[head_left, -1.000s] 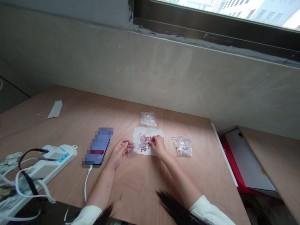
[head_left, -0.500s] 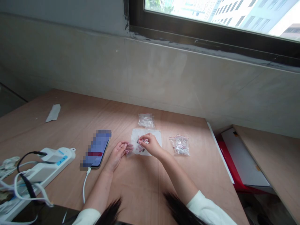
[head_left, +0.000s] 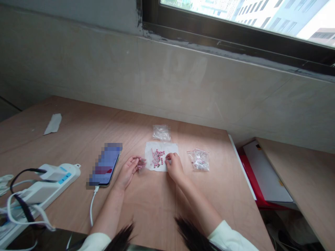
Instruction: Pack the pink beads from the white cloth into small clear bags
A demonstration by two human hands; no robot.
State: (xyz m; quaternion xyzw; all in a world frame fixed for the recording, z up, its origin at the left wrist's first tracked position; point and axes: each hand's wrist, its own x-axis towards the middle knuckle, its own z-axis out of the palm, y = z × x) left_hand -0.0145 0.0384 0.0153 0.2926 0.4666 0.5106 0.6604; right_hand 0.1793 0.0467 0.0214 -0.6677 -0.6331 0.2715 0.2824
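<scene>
Okay, here at the plywood table [head_left: 209, 195], my right hand [head_left: 175, 166] sits at the edge of the pink beads [head_left: 159, 157], its fingers bunched into a narrow pinch. I can't tell whether that pinch has a bead in it, because my fingertips [head_left: 168, 159] cover the spot. My left hand [head_left: 128, 170] is curled just off the left edge of the white paper sheet [head_left: 149, 150], with its fingertips [head_left: 142, 162] drawn together, and I can't make out anything held there either.

The beads lie in a loose cluster in the middle of the sheet, with thin pink strands [head_left: 154, 157] just beside them. They look tiny, round and light, so I'd expect them to roll at a nudge. A precise pinch between thumb and forefinger pads, one bead at a time, seems safest. The strands look flimsy and easy to bend.

Beyond the sheet sits a clear zip bag [head_left: 161, 132], and to the right lies another [head_left: 198, 160] with pink bits inside. Their thin, glinting film looks slippery, so I'd take them by the top edge.

Glare on the plastic blurs what's in those bags, the bead count is too fine to settle, and the phone [head_left: 106, 164] screen is pixelated out.
</scene>
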